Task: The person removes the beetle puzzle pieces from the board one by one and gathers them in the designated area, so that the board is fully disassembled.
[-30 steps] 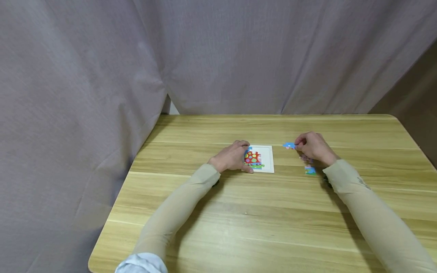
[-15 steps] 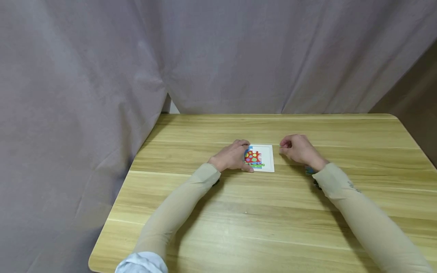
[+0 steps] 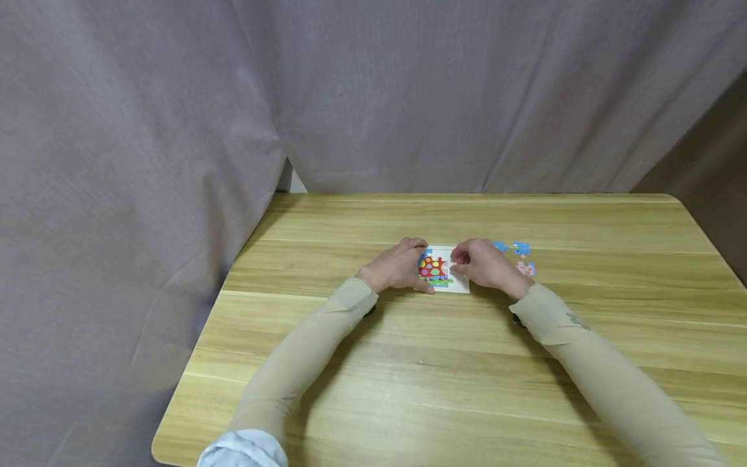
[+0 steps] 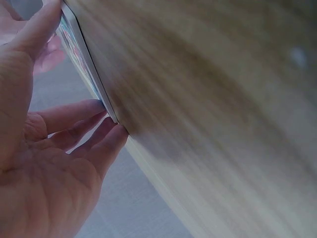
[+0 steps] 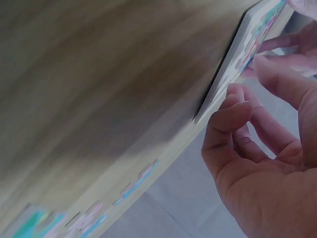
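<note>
In the head view a square white puzzle tray [image 3: 459, 286] lies on the table, partly filled with joined pieces showing a red, spotted picture [image 3: 432, 267]. My left hand [image 3: 397, 266] grips the tray from its left side, thumb at the near edge and fingers at the far one. The left wrist view shows those fingertips [image 4: 111, 126] right at the tray's corner. Over the tray's right part is my right hand [image 3: 487, 264], its fingers bent and thumb a little apart from the index finger. I cannot tell whether a small piece sits between them.
Loose puzzle pieces lie right of the tray: two blue ones [image 3: 521, 249] and a pink one [image 3: 526, 268]. A green and blue piece [image 5: 30, 223] shows in the right wrist view. Grey curtains [image 3: 408, 97] hang behind the wooden table [image 3: 379, 363].
My right hand has moved left from the loose pieces to over the tray, uncovering blue and pink pieces. My left hand has stayed on the tray's left side.
</note>
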The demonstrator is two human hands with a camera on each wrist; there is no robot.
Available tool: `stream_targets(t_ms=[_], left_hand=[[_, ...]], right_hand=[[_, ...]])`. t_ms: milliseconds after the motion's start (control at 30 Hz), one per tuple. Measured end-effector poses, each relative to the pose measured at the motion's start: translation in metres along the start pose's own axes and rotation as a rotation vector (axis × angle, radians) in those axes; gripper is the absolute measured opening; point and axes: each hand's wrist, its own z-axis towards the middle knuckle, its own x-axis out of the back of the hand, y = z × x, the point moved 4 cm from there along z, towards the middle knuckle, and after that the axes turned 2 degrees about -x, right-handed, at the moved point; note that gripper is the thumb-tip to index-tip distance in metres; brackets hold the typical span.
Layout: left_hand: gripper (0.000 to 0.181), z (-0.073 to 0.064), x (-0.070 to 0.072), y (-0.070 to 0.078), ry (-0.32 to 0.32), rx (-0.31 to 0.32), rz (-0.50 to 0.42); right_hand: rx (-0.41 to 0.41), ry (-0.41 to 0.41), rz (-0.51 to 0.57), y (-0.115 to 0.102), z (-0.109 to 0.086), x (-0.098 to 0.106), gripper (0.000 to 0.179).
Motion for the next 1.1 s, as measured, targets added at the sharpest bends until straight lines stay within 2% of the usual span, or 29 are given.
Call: stream_targets(t_ms=[267, 467, 633, 767, 1100], left_hand=[[0.093, 0.000, 0.000, 0.001, 0.007, -0.012, 0.004], [0.084, 0.000, 0.002, 0.001, 0.029, -0.048, 0.020], [0.071, 0.000, 0.003, 0.001, 0.045, -0.079, 0.010], [0.068, 0.000, 0.004, 0.002, 0.060, -0.099, 0.015], [0.067, -0.001, 0.004, 0.004, 0.080, -0.107, 0.009]], right_hand=[[-0.002, -0.054, -0.006, -0.004, 0.004, -0.011, 0.033], [-0.005, -0.046, 0.000, -0.004, 0.007, -0.012, 0.027], [-0.022, -0.072, 0.019, -0.006, 0.009, -0.013, 0.022], [-0.025, -0.083, 0.047, -0.010, 0.008, -0.014, 0.020], [-0.031, -0.026, 0.072, -0.011, 0.004, -0.013, 0.020]])
